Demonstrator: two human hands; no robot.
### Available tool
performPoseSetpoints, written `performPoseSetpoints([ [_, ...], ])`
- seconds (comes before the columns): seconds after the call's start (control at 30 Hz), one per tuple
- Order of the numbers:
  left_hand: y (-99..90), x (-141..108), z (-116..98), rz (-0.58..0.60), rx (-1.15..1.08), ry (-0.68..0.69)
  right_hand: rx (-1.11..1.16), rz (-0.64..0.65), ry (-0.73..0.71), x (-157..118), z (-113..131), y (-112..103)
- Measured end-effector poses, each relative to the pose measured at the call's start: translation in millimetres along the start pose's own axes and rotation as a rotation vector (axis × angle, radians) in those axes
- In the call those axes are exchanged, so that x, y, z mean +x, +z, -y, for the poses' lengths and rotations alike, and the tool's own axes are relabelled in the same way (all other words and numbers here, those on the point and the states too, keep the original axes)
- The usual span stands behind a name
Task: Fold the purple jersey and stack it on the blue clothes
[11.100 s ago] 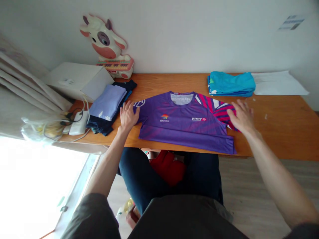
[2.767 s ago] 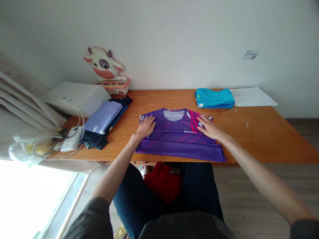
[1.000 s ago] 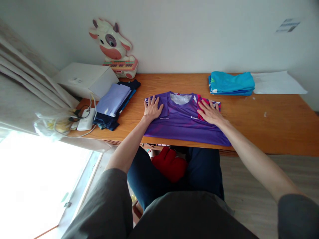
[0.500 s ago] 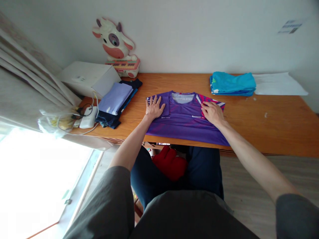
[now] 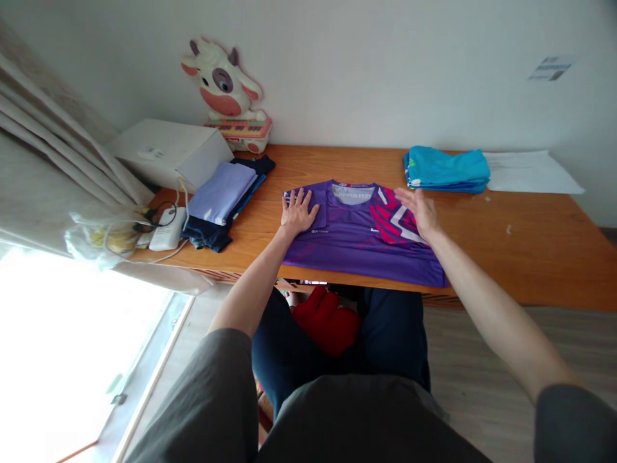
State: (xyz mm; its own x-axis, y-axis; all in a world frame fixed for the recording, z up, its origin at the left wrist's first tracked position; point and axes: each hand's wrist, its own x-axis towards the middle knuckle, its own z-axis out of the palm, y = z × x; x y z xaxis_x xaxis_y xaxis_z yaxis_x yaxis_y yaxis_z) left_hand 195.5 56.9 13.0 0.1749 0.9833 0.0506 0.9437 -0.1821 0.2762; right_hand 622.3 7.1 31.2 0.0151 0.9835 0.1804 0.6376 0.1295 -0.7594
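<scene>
A purple jersey (image 5: 351, 238) lies on the wooden desk in front of me, its collar toward the wall and its lower part at the desk's front edge. Its red-and-white patterned sleeve (image 5: 393, 222) is folded inward over the right of the chest. Flat on the jersey's left shoulder rests my left hand (image 5: 299, 213), fingers spread. My right hand (image 5: 420, 211) is at the jersey's right edge, beside the folded sleeve, fingers stretched out and gripping nothing. Whether its lower side touches the cloth I cannot tell.
Folded clothes (image 5: 224, 190) lie at the left by a white box (image 5: 168, 151), a white power strip (image 5: 168, 228) with cables and a plastic bag (image 5: 103, 238). A cow-shaped toy keyboard (image 5: 236, 122) stands behind. Folded blue clothing (image 5: 448, 168) and white paper (image 5: 533, 172) lie back right.
The patterned sleeve now lies farther in over the chest, with more of it showing. My right hand has shifted right and straightened its fingers. My left hand stays put.
</scene>
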Motion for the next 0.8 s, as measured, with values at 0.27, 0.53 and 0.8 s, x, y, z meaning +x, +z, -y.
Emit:
performPoseSetpoints([
  [0.27,-3.0,-2.1,-1.5,0.002,0.006,-0.005,-0.607,0.271,0.034,-4.6,-14.9,18.2],
  [0.53,-1.0,-0.9,-0.2,0.005,0.011,-0.003,-0.628,0.116,0.186,4.6,-28.6,23.8],
  [0.8,0.6,7.5,5.6,0.027,0.007,-0.009,-0.617,0.142,0.186,4.6,-31.2,18.6],
])
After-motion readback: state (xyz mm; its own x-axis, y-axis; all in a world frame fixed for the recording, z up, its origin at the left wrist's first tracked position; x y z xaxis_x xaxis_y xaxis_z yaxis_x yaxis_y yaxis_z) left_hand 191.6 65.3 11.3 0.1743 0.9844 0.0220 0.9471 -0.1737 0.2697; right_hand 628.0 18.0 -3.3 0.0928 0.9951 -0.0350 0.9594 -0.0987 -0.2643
